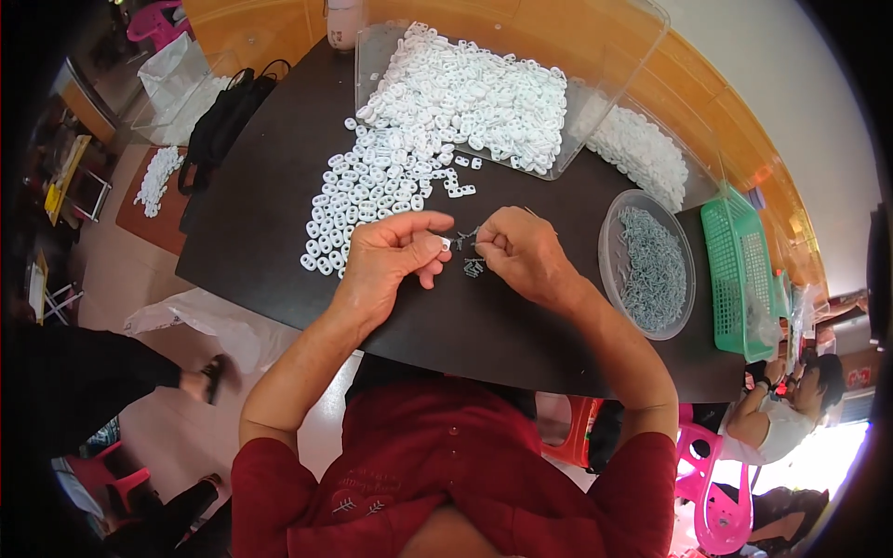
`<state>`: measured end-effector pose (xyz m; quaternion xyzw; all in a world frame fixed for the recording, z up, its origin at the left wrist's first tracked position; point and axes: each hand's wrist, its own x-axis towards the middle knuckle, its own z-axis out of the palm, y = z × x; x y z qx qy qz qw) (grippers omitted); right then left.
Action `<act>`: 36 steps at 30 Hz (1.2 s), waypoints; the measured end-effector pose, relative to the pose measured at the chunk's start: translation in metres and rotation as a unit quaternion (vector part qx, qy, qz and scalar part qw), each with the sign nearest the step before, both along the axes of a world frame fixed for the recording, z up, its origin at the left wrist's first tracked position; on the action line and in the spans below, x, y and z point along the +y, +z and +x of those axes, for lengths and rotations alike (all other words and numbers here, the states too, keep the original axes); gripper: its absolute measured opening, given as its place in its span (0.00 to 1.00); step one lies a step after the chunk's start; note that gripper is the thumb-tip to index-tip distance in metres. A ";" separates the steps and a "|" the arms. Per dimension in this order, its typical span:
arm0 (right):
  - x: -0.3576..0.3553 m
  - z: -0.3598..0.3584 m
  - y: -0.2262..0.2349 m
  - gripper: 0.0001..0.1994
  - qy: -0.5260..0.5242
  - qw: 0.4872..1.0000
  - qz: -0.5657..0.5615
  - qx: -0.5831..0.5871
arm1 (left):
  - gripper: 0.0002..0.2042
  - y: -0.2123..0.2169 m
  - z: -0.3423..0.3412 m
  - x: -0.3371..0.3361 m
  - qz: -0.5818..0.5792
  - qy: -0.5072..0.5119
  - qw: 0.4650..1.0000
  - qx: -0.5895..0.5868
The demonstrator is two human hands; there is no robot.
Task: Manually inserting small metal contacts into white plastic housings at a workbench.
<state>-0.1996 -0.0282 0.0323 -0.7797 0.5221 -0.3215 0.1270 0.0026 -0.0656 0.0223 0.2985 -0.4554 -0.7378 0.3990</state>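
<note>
Between the thumb and fingers of my left hand [379, 260] is a small white plastic piece [446, 245], gripped by its edge. My right hand [526, 253] is closed in a pinch just to the right of it; whatever its fingertips hold is too small to make out. Several loose grey screws [473, 269] lie on the table in the gap between my hands. Beyond my left hand spreads a group of white oval two-hole pieces [358, 200], running up into a large heap [474, 93] in a tipped clear plastic bin [614, 56].
On the right stand a round clear tub [609, 265] of grey screws [651, 270] and a green basket [735, 270]. A second clear bin with white pieces [642, 153] sits behind. A black bag [219, 126] hangs at the left table edge. Other people are nearby on both sides.
</note>
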 end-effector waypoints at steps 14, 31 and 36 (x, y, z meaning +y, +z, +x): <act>0.016 0.030 0.018 0.04 -0.027 0.956 0.134 -0.259 | 0.06 -0.014 -0.016 0.024 -0.003 0.034 0.997 0.073; 0.016 0.028 0.013 0.07 -0.017 0.933 0.206 -0.294 | 0.06 -0.015 -0.011 0.031 0.020 0.053 0.997 0.052; 0.015 0.031 0.016 0.06 -0.029 0.944 0.202 -0.260 | 0.06 -0.017 -0.011 0.032 0.016 0.056 0.997 0.048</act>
